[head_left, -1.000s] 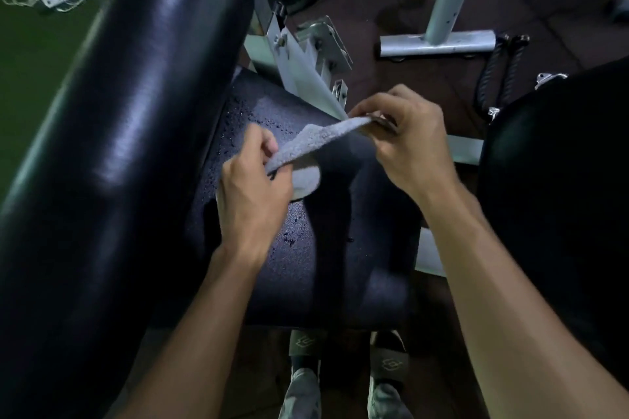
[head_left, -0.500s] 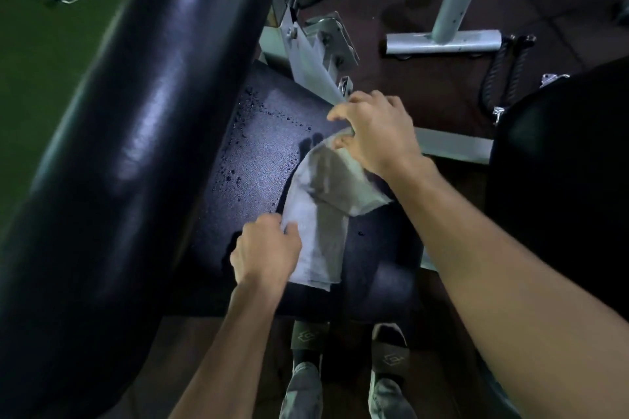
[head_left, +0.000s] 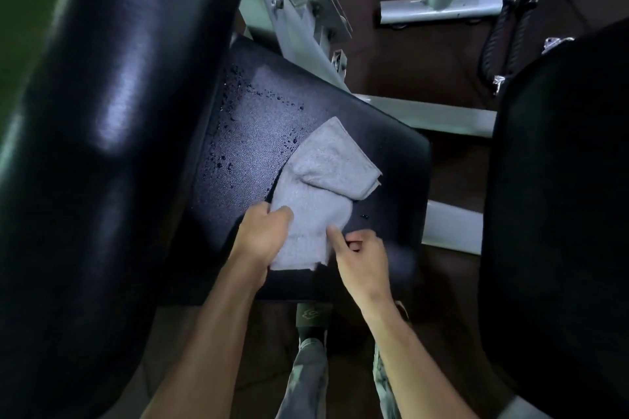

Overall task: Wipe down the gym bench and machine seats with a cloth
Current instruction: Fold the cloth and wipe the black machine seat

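A grey cloth lies folded over on the black machine seat, whose far left part is beaded with water drops. My left hand pinches the cloth's near left edge. My right hand rests at the cloth's near right edge, index finger stretched onto it, the other fingers curled. Whether it grips the cloth I cannot tell. A long glossy black back pad rises along the left of the seat.
Another black pad fills the right side. Grey metal frame parts and a post with a base stand beyond the seat. Black cable handles lie on the dark floor. My feet stand below the seat's near edge.
The cloth went from stretched between both hands above the seat to lying folded on it. My right hand let go of the far end and came back to the near edge.
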`<action>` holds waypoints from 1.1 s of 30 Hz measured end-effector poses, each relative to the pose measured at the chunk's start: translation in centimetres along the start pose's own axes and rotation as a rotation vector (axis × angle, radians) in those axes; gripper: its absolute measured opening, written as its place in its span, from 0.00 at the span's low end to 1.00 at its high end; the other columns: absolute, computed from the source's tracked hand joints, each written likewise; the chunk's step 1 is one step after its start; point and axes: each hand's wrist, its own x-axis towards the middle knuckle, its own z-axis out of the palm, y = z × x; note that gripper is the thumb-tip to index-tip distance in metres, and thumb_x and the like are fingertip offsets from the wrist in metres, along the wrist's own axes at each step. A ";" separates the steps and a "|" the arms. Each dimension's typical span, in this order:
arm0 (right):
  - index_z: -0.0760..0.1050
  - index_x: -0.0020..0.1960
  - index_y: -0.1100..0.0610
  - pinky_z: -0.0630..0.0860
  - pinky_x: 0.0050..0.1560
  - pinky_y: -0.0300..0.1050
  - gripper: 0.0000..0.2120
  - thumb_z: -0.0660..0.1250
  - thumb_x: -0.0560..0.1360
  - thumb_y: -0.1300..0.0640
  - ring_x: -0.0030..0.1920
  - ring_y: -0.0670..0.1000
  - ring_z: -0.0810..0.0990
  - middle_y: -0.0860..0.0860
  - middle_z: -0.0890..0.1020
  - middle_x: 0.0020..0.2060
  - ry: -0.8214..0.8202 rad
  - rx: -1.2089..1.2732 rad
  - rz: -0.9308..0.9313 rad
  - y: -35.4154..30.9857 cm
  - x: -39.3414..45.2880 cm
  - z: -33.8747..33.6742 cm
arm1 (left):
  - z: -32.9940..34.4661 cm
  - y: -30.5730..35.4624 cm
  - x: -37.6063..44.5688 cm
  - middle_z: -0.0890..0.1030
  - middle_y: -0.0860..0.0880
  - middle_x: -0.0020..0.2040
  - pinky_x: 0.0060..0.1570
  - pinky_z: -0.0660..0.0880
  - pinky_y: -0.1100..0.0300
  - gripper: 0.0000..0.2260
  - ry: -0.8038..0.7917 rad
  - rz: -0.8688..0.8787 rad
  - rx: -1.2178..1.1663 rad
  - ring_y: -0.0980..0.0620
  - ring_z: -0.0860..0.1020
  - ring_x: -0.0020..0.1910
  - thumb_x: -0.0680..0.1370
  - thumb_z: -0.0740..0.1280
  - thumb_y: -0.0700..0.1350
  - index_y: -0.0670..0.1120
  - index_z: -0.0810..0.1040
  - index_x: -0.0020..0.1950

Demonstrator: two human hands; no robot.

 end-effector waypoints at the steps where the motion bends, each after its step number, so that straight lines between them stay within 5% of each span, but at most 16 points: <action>1: 0.76 0.45 0.51 0.78 0.47 0.49 0.28 0.63 0.69 0.25 0.46 0.50 0.79 0.49 0.80 0.44 -0.044 0.008 0.017 -0.4 -0.2 0.1 | 0.0 -0.1 -0.2 0.80 0.46 0.40 0.32 0.73 0.62 0.05 -0.024 -0.034 -0.095 0.49 0.77 0.35 0.79 0.67 0.42 0.45 0.76 0.44; 3: 0.78 0.45 0.52 0.77 0.47 0.48 0.28 0.61 0.73 0.26 0.45 0.51 0.81 0.50 0.83 0.44 -0.167 0.180 0.174 -1.6 -1.3 -0.4 | 0.0 -0.5 -0.5 0.82 0.44 0.43 0.40 0.79 0.60 0.04 -0.093 -0.098 -0.234 0.47 0.80 0.40 0.79 0.69 0.42 0.45 0.77 0.45; 5: 0.79 0.55 0.55 0.77 0.60 0.53 0.25 0.64 0.77 0.33 0.54 0.54 0.84 0.53 0.86 0.51 -0.284 0.524 0.391 -2.1 -2.8 -1.4 | -0.3 -0.8 -1.1 0.83 0.39 0.50 0.54 0.79 0.46 0.08 -0.162 -0.155 -0.318 0.43 0.81 0.48 0.74 0.73 0.45 0.44 0.78 0.48; 8: 0.73 0.64 0.62 0.72 0.69 0.57 0.24 0.70 0.77 0.46 0.61 0.55 0.82 0.58 0.85 0.57 -0.302 0.851 0.443 -2.1 -4.9 -2.9 | -0.8 -0.8 -2.5 0.82 0.36 0.45 0.46 0.79 0.48 0.09 -0.279 -0.242 -0.429 0.43 0.82 0.41 0.75 0.72 0.44 0.38 0.81 0.49; 11: 0.62 0.64 0.60 0.74 0.67 0.58 0.21 0.71 0.78 0.60 0.55 0.57 0.82 0.59 0.84 0.51 -0.273 0.832 0.425 -2.0 -6.4 -3.7 | -0.8 -0.4 -4.2 0.83 0.41 0.38 0.33 0.80 0.56 0.08 -0.402 -0.321 -0.505 0.47 0.81 0.31 0.81 0.65 0.42 0.39 0.80 0.46; 13: 0.60 0.65 0.58 0.76 0.66 0.65 0.21 0.68 0.79 0.66 0.53 0.60 0.80 0.61 0.80 0.51 -0.239 0.802 0.442 -1.8 -6.9 -4.1 | -0.7 -0.4 -4.9 0.82 0.43 0.39 0.28 0.77 0.59 0.05 -0.301 -0.273 -0.431 0.48 0.80 0.30 0.82 0.66 0.41 0.42 0.77 0.47; 16: 0.61 0.60 0.53 0.80 0.56 0.70 0.19 0.68 0.79 0.66 0.56 0.63 0.82 0.62 0.79 0.60 -0.190 0.756 0.424 -1.5 -7.2 -4.9 | -0.7 -0.2 -4.9 0.80 0.42 0.44 0.24 0.76 0.60 0.04 -0.096 -0.148 -0.246 0.49 0.78 0.29 0.81 0.67 0.38 0.45 0.74 0.49; 20: 0.67 0.65 0.58 0.83 0.33 0.42 0.17 0.65 0.80 0.70 0.40 0.53 0.81 0.60 0.77 0.56 -0.113 0.889 0.403 -3.5 -5.7 -6.4 | -0.3 2.1 -3.5 0.80 0.43 0.44 0.24 0.76 0.60 0.14 -0.068 0.002 -0.177 0.52 0.75 0.20 0.80 0.65 0.36 0.47 0.68 0.62; 24: 0.75 0.62 0.67 0.84 0.38 0.38 0.10 0.65 0.82 0.65 0.43 0.52 0.84 0.64 0.82 0.57 -0.031 1.196 0.430 -5.5 -2.1 -6.5 | 1.0 6.0 -1.1 0.86 0.42 0.47 0.34 0.83 0.55 0.08 -0.133 0.018 -0.224 0.49 0.84 0.29 0.83 0.64 0.42 0.45 0.73 0.62; 27: 0.76 0.59 0.61 0.85 0.45 0.44 0.11 0.65 0.83 0.54 0.45 0.54 0.84 0.61 0.82 0.52 0.066 1.375 0.399 -5.6 0.2 -6.1 | 2.4 7.1 0.9 0.86 0.45 0.48 0.45 0.85 0.49 0.08 -0.053 0.107 -0.074 0.47 0.86 0.34 0.82 0.65 0.52 0.50 0.72 0.56; 30: 0.74 0.62 0.58 0.80 0.51 0.44 0.10 0.62 0.84 0.57 0.50 0.54 0.82 0.57 0.83 0.51 0.220 1.036 0.274 -4.4 1.1 -4.4 | 3.0 5.9 1.4 0.82 0.50 0.46 0.41 0.78 0.52 0.10 0.157 0.273 0.330 0.49 0.81 0.40 0.81 0.66 0.52 0.50 0.71 0.58; 33: 0.75 0.61 0.54 0.77 0.59 0.43 0.09 0.62 0.82 0.60 0.57 0.51 0.79 0.51 0.81 0.56 0.319 0.255 -0.286 -2.7 1.3 -2.0 | 3.1 3.5 1.6 0.79 0.49 0.54 0.46 0.75 0.49 0.10 0.260 0.442 0.521 0.47 0.79 0.49 0.79 0.66 0.46 0.50 0.74 0.60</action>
